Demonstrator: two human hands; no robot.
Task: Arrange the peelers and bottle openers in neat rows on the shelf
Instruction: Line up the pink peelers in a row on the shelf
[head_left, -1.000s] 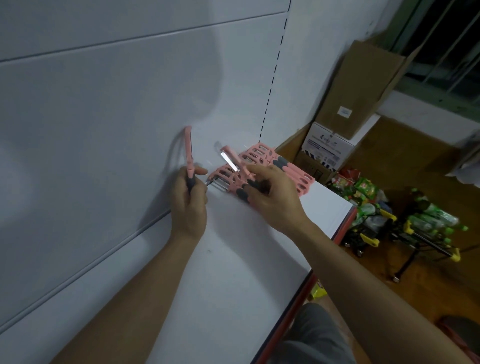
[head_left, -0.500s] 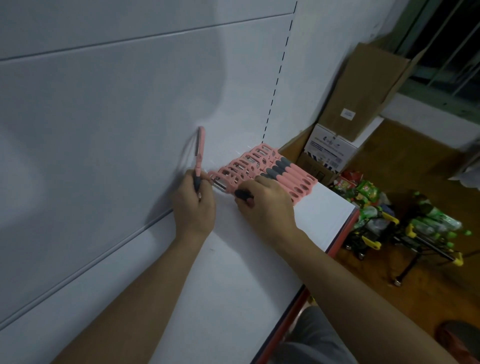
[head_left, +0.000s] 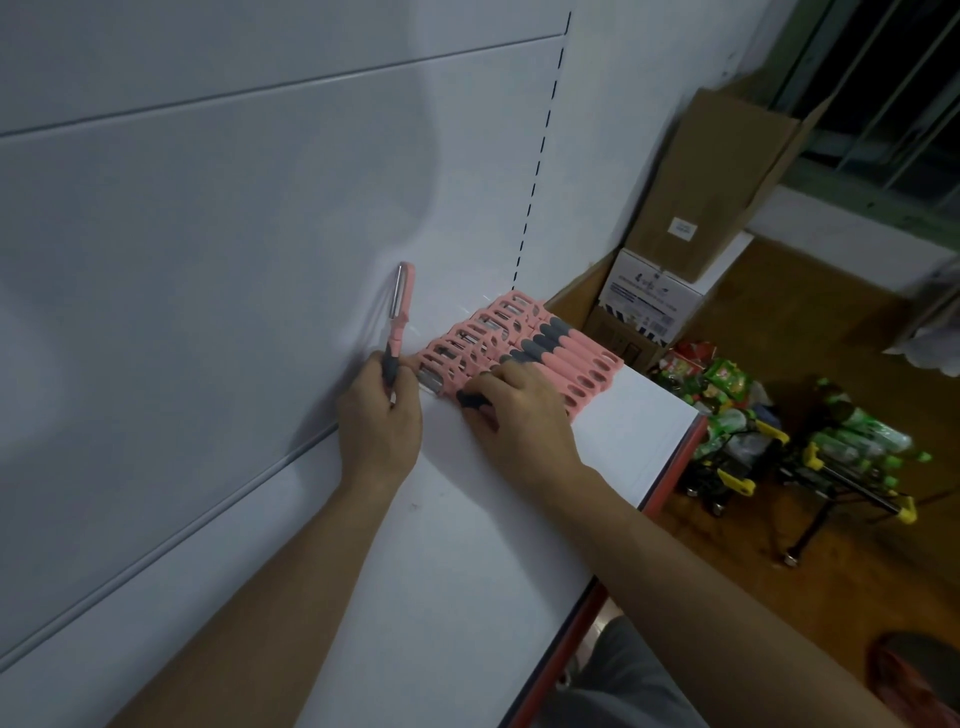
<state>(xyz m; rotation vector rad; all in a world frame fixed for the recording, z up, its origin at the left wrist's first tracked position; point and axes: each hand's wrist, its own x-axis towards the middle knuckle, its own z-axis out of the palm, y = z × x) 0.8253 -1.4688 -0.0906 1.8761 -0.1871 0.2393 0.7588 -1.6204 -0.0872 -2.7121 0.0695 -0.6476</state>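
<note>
Print on the white box (head_left: 652, 304) is too blurred to read. The left hand (head_left: 382, 421) has its grip round one pink peeler (head_left: 402, 301), held upright. The right hand (head_left: 519, 415) pinches another peeler (head_left: 470, 399), now lowered onto the shelf (head_left: 467, 571) at the near end of the row (head_left: 519, 338).

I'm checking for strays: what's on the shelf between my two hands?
Head view: only bare white shelf between left hand and right hand; the row's nearest peeler ends just beyond.
</note>
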